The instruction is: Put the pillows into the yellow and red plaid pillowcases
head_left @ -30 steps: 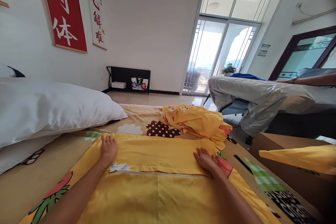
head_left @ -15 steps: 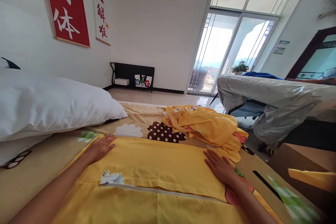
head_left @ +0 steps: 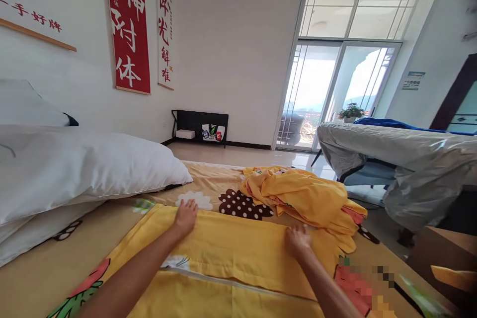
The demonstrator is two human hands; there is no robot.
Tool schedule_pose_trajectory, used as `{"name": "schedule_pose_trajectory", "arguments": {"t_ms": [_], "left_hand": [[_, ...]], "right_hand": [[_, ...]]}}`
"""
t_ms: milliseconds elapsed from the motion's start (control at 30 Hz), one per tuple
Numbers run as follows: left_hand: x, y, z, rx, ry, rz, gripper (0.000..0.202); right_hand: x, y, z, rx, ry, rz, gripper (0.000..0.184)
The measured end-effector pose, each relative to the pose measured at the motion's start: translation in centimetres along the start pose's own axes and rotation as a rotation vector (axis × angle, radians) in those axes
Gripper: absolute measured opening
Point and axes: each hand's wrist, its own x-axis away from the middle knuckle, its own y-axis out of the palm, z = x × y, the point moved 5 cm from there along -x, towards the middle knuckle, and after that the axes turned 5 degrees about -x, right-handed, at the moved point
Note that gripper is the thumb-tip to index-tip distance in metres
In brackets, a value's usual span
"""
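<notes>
A yellow pillowcase with printed strawberries and a white cat figure lies spread flat on the bed. A pale zip-like slit runs across it near me. My left hand is at its far edge, left of the middle, fingers together and bent over the edge. Farther right on the same edge is my right hand, its fingers curled into the cloth. Just beyond that hand is a crumpled heap of yellow bedding. The fingertips' undersides are hidden on both hands.
White pillows are stacked at the left on the patterned bed sheet. To the right stand a plastic-covered table, a chair and a cardboard box. A low black shelf stands against the far wall.
Both hands went from lying flat with spread fingers to curling at the far edge. The left hand moved inward to the right. The view has tilted up.
</notes>
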Motion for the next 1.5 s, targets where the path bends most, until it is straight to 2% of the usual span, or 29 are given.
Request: {"name": "schedule_pose_trajectory", "arguments": {"t_ms": [67, 100, 167, 267, 500, 567, 600, 667, 800, 867, 900, 933, 1000, 1067, 1133, 1200, 1233, 1267, 1300, 1367, 1500], "left_hand": [[0.2, 0.5, 5.7, 0.061, 0.192, -0.017, 0.056], [0.5, 1.0, 7.9, 0.089, 0.255, -0.030, 0.057], [1.1, 2.0, 10.4, 0.137, 0.313, -0.048, 0.057], [1.5, 2.7, 10.8, 0.182, 0.295, -0.040, 0.058], [1.4, 2.1, 10.2, 0.188, 0.243, -0.042, 0.058], [1.6, 2.2, 8.7, 0.168, 0.213, -0.067, 0.058], [1.9, 2.2, 7.3, 0.154, 0.184, -0.081, 0.058], [2.6, 2.4, 3.3, 0.123, 0.092, -0.105, 0.058], [4.5, 2.5, -6.1, 0.056, -0.172, -0.142, 0.058], [5.1, 2.1, -8.5, 0.043, -0.245, -0.174, 0.059], [5.2, 1.8, -8.8, 0.044, -0.257, -0.191, 0.058], [5.1, 1.3, -8.4, 0.049, -0.252, -0.204, 0.057], [4.7, 0.4, -5.4, 0.075, -0.178, -0.216, 0.056], [4.1, -0.4, -0.2, 0.115, -0.032, -0.192, 0.056], [3.6, -0.7, 5.7, 0.157, 0.121, -0.149, 0.057], [3.4, -0.2, 9.9, 0.181, 0.200, -0.140, 0.058], [3.3, 0.2, 10.8, 0.184, 0.207, -0.141, 0.058], [3.4, 0.6, 10.8, 0.181, 0.192, -0.143, 0.058], [3.4, 0.9, 9.8, 0.171, 0.157, -0.143, 0.058], [3.9, 1.7, 5.0, 0.139, 0.050, -0.142, 0.060], [5.3, 3.9, -9.2, 0.025, -0.155, -0.181, 0.062]], "right_hand": [[0.1, 2.3, -5.5, -0.030, -0.104, -0.099, 0.048], [0.4, 3.5, -7.8, -0.048, -0.158, -0.140, 0.049], [1.2, 5.3, -11.0, -0.081, -0.219, -0.211, 0.055], [2.0, 6.0, -12.2, -0.109, -0.217, -0.294, 0.060], [1.3, 5.0, -10.6, -0.080, -0.141, -0.298, 0.065], [1.3, 4.7, -9.1, -0.065, -0.106, -0.303, 0.065], [1.4, 4.5, -7.9, -0.052, -0.078, -0.303, 0.064], [2.0, 3.7, -4.5, -0.018, -0.001, -0.302, 0.066], [4.4, 0.9, 3.6, 0.072, 0.190, -0.331, 0.070], [5.6, -0.7, 5.8, 0.121, 0.253, -0.339, 0.066], [6.0, -1.4, 6.1, 0.143, 0.273, -0.333, 0.064], [6.1, -1.9, 5.8, 0.160, 0.281, -0.323, 0.061], [5.8, -2.0, 3.1, 0.166, 0.257, -0.293, 0.058], [4.7, -0.8, -1.7, 0.128, 0.161, -0.267, 0.056], [3.6, 1.3, -7.3, 0.063, 0.020, -0.266, 0.054], [2.8, 3.5, -11.7, 0.010, -0.075, -0.273, 0.053], [2.4, 4.4, -12.9, -0.007, -0.095, -0.274, 0.053], [2.1, 5.1, -13.4, -0.018, -0.100, -0.271, 0.054], [1.8, 5.5, -13.1, -0.023, -0.094, -0.268, 0.056], [1.3, 5.3, -10.3, -0.017, -0.056, -0.253, 0.059], [1.9, 2.5, 0.1, 0.041, 0.074, -0.225, 0.063]]}}
